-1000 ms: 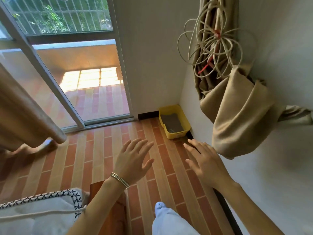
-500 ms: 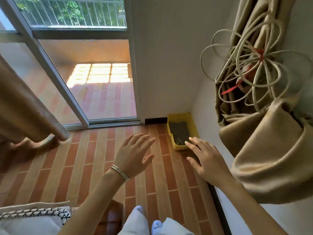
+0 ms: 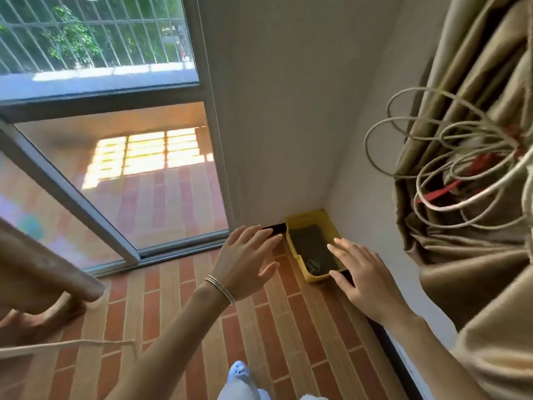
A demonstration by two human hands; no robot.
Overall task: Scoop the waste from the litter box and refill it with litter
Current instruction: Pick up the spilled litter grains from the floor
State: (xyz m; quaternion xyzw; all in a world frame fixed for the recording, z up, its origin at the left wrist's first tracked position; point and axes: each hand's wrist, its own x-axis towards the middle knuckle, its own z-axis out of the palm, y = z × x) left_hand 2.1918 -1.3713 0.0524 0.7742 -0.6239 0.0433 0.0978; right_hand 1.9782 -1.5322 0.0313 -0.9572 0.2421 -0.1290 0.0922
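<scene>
Head view: we stand on the brick-patterned floor [image 3: 259, 327] and look down at the yellow litter box [image 3: 317, 277]. It sits in the corner where the two walls meet, near the sliding glass door [image 3: 144, 183]. Grey litter [image 3: 310, 243] covers its bottom. A darker clump near the front wall may be waste; we cannot tell.

Our left hand [image 3: 245, 261] is out in the air, fingers straight and spread, holding nothing. Our right hand [image 3: 363, 275] is just as flat and empty. It overlaps the box's near right corner in the picture, though we judge it to be well above the box.

The step in hand looks like the approach. We should crouch low before reaching, take the box by its two long rims, and slide it out of the corner level so no litter tips over the edge. The bundled curtain [image 3: 476, 269] and cable coil [image 3: 450, 168] hang close on our right, so we should lean left of them. No scoop or litter bag shows here, and we will need both.
</scene>
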